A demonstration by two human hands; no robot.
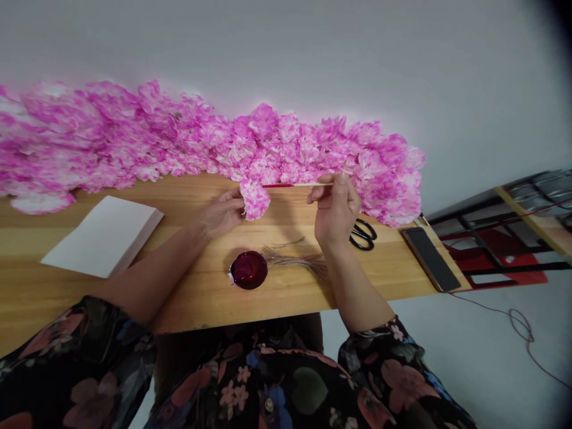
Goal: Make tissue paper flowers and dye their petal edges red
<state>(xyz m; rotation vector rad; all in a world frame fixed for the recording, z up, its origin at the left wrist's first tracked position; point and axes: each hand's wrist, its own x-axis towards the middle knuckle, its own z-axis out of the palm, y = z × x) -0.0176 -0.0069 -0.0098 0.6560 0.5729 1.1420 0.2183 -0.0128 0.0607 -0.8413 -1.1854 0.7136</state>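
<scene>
My left hand (224,213) pinches a pink and white paper flower (255,200) above the middle of the table. Between the fingers of my right hand (336,205) is a thin stick (308,185), pale near the hand and red toward its far end. That red end meets the upper edge of the flower; whether it touches the petals I cannot tell. Below the flower stands a small bowl (261,271) of dark red liquid. A bundle of thin brown wires or stems (297,260) lies beside it, partly covered by my right forearm.
Many pink flowers (179,140) are heaped along the wall at the table's back. A stack of white paper (105,235) lies at left. Black-handled scissors (363,234) and a corded phone (429,258) are at right, near a rack (496,238) beyond the wooden table's (205,310) end.
</scene>
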